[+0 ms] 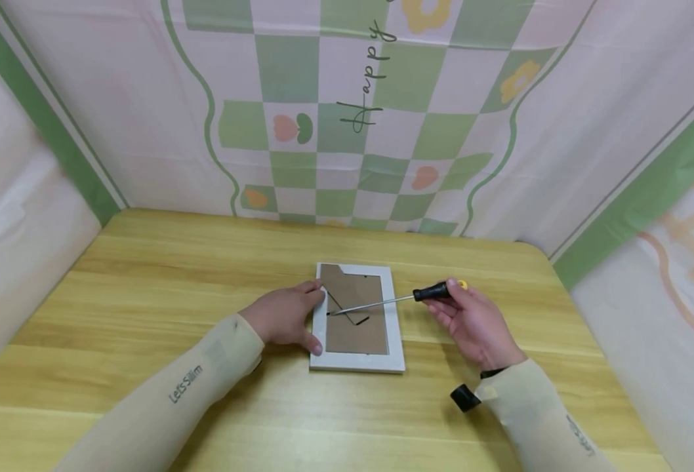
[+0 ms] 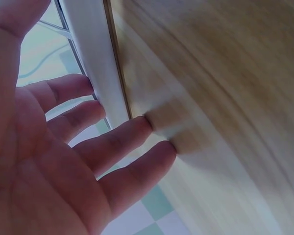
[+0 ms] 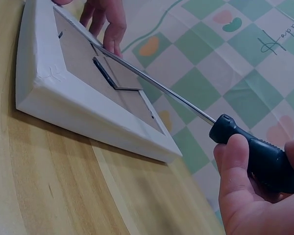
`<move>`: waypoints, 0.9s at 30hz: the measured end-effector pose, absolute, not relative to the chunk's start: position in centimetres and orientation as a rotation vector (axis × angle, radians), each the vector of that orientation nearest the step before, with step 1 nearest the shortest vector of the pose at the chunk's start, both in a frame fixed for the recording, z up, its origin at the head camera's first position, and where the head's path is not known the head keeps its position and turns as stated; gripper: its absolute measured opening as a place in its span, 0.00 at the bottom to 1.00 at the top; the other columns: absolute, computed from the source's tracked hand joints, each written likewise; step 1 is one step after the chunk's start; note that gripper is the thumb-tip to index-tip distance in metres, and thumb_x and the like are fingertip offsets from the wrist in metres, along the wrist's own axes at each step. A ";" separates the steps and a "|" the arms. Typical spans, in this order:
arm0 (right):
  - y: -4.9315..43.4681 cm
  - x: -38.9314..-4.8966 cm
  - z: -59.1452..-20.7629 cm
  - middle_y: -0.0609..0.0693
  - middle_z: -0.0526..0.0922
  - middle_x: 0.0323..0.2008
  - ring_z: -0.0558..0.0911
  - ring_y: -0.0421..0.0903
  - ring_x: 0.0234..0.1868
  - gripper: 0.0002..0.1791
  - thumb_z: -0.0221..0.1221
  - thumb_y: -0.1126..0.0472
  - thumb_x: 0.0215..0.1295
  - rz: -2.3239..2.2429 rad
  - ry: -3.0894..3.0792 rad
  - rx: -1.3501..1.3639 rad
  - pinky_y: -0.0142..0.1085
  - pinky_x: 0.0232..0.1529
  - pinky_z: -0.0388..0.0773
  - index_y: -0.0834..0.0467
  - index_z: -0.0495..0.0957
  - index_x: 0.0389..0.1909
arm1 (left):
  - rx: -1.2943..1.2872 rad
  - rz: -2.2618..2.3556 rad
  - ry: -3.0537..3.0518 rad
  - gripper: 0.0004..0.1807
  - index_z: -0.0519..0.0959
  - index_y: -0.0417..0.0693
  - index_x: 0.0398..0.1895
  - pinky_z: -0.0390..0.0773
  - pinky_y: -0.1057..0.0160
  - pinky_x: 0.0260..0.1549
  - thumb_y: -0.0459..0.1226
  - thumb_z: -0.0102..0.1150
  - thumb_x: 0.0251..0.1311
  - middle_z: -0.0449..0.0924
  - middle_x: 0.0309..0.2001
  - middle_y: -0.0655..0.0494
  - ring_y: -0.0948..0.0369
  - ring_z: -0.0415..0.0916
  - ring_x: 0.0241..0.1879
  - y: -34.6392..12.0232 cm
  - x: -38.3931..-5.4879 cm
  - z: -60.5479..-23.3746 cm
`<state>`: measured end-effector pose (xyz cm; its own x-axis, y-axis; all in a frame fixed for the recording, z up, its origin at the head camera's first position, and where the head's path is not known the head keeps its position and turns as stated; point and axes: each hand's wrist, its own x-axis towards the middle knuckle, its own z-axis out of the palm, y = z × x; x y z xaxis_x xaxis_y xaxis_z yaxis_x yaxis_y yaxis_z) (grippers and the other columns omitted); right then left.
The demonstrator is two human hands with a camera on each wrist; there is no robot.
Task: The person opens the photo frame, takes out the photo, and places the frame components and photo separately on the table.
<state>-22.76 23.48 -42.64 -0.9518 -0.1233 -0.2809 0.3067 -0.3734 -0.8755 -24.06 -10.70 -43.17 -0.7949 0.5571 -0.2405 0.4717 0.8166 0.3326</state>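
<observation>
A white picture frame (image 1: 393, 321) lies back side up on the table, its brown backing board (image 1: 365, 292) showing. Across the board lies a thin bent metal wire with a black end (image 1: 363, 320). My left hand (image 1: 282, 314) rests against the frame's left side, thumb near the lower left corner and other fingers higher up; in the left wrist view the fingers (image 2: 132, 178) are extended. My right hand (image 1: 477, 321) holds a screwdriver (image 3: 257, 159) by its black handle. The shaft slants over the board, and its tip is at the left inner edge of the frame, near a small dark tab.
The wood-patterned table (image 1: 164, 282) extends around the frame. A patterned cloth (image 1: 347, 157) hangs behind the table's far edge, with more cloth at both sides. A black strap piece (image 1: 465, 397) sticks out by the right wrist.
</observation>
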 end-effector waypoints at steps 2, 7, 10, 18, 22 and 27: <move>23.4 -22.9 -42.6 0.60 0.84 0.46 0.83 0.49 0.49 0.23 0.54 0.53 0.75 -2.396 1.581 0.248 0.38 0.54 0.77 0.67 0.65 0.57 | 0.788 0.366 2.678 0.54 0.64 0.47 0.74 0.64 0.54 0.65 0.61 0.74 0.46 0.50 0.78 0.50 0.50 0.59 0.71 -10.7 -24.1 -43.2; 23.3 -22.9 -42.6 0.60 0.84 0.46 0.84 0.49 0.48 0.23 0.54 0.53 0.75 -2.398 1.587 0.255 0.38 0.54 0.77 0.67 0.64 0.57 | 0.796 0.373 2.681 0.53 0.65 0.47 0.73 0.64 0.54 0.64 0.61 0.74 0.46 0.51 0.77 0.50 0.50 0.60 0.70 -10.6 -24.1 -43.2; 23.3 -23.0 -42.6 0.60 0.84 0.46 0.84 0.49 0.48 0.23 0.54 0.53 0.75 -2.393 1.594 0.262 0.37 0.53 0.77 0.67 0.63 0.57 | 0.795 0.377 2.681 0.53 0.66 0.46 0.72 0.64 0.54 0.64 0.60 0.75 0.45 0.51 0.77 0.49 0.50 0.59 0.71 -10.6 -24.0 -43.1; 23.1 -23.2 -42.6 0.60 0.84 0.45 0.84 0.49 0.47 0.23 0.52 0.53 0.76 -2.388 1.599 0.289 0.37 0.52 0.78 0.67 0.62 0.58 | 0.788 0.377 2.677 0.53 0.66 0.46 0.73 0.64 0.54 0.65 0.60 0.75 0.45 0.51 0.77 0.49 0.50 0.59 0.71 -10.6 -23.9 -42.9; 23.2 -23.2 -42.7 0.61 0.84 0.45 0.85 0.49 0.47 0.22 0.52 0.53 0.76 -2.390 1.596 0.297 0.38 0.53 0.78 0.66 0.62 0.57 | 0.788 0.376 2.676 0.54 0.65 0.46 0.74 0.63 0.54 0.65 0.60 0.74 0.46 0.51 0.77 0.49 0.50 0.60 0.70 -10.6 -23.9 -43.0; 23.1 -23.1 -42.6 0.60 0.84 0.45 0.85 0.48 0.46 0.22 0.51 0.53 0.77 -2.379 1.609 0.296 0.36 0.53 0.77 0.66 0.62 0.58 | 0.799 0.378 2.685 0.53 0.65 0.46 0.73 0.64 0.53 0.65 0.60 0.74 0.45 0.52 0.77 0.49 0.49 0.60 0.70 -10.6 -23.9 -43.0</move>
<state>-23.12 23.09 -42.59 -0.9470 -0.0950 -0.3067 0.3201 -0.3567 -0.8777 -23.91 -10.62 -43.03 -0.7951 0.5651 -0.2204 0.4823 0.8093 0.3352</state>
